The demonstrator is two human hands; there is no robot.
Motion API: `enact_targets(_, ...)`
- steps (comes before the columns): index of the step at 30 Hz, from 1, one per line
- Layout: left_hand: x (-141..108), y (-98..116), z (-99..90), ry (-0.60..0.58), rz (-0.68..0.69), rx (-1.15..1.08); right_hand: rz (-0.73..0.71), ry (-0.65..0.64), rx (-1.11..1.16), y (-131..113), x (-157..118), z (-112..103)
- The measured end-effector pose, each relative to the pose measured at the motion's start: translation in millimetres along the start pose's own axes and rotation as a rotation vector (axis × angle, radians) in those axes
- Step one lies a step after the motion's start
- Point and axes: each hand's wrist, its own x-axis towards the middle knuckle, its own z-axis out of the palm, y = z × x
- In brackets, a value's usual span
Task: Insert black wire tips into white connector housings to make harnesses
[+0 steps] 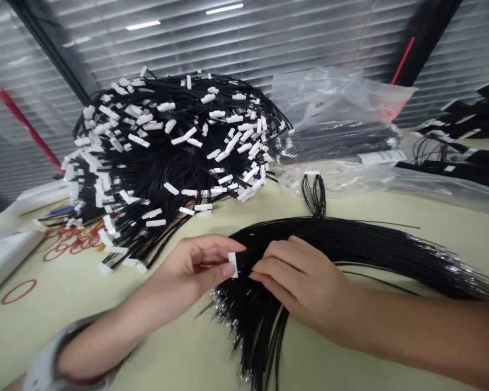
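Note:
Between the thumb and fingers of my left hand is a small white connector housing, held upright over a bundle of black wires. My right hand is closed just to its right, fingertips pinched together near the connector; a thin black wire seems to be in them, but the tips are too dark to be sure. Beneath both hands lies the thick bundle of loose black wires, bent in a curve, with shiny metal ends at the lower left and far right. Several black wires hang down below my right hand.
A large heap of black cables with white connectors stands at the back left. Red rubber bands lie beside it. Clear plastic bags of wires sit at the back. One looped harness rests behind the bundle. A white box is at left.

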Motion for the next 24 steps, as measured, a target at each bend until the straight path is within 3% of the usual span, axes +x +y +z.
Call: enact_targets(24, 0.1, -1.9, 4.5, 0.014, -0.012, -0.027, -0.034, -0.027, -0.042, -0.6, 0.1, -0.4)
